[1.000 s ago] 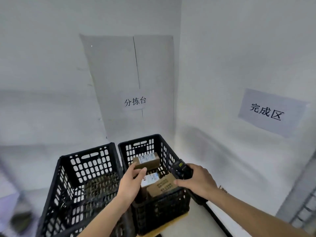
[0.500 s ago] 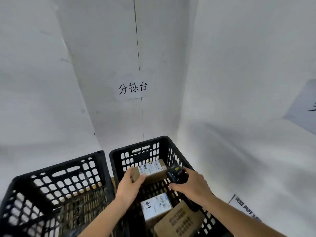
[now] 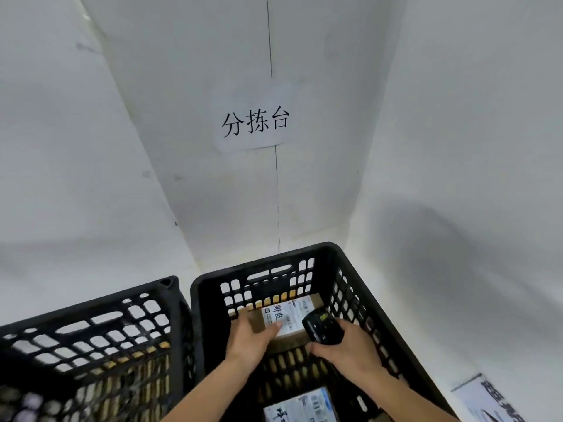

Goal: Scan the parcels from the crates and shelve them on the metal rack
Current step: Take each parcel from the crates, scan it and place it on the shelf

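Parcel (image 3: pixel 285 322), brown carton with a white shipping label up, sits at the far end of the right crate (image 3: pixel 327 254), close to the far wall. We see our left hand (image 3: pixel 253 338) on its near left corner, thumb lying over the label edge; the fingers are hidden behind the carton, so we judge it a hold but cannot see the wrap. Probably steadying it and keeping the label face-up for a read. Our right hand (image 3: pixel 350 348) has its grip wrapped around a black handheld scanner (image 3: pixel 321 328), its head just beside the right edge of the label, touching or nearly so, we cannot tell which. It looks aimed at the label, so we judge the step in hand to be the scan, with lifting out and shelving not yet done.

Same crate holds a second parcel (image 3: pixel 301 405) at the near end, white label with blue print, cut off by the frame bottom. Between the two, bare slotted crate floor shows. Left crate (image 3: pixel 91 315) stands just beside it, rims nearly touching; we see only mesh floor in the visible part, the lower corner is blurred.

Behind, a paper sign (image 3: pixel 254 121) with black characters hangs on the grey wall. Another printed sheet (image 3: pixel 499 400) lies at lower right. The metal rack is not in view.
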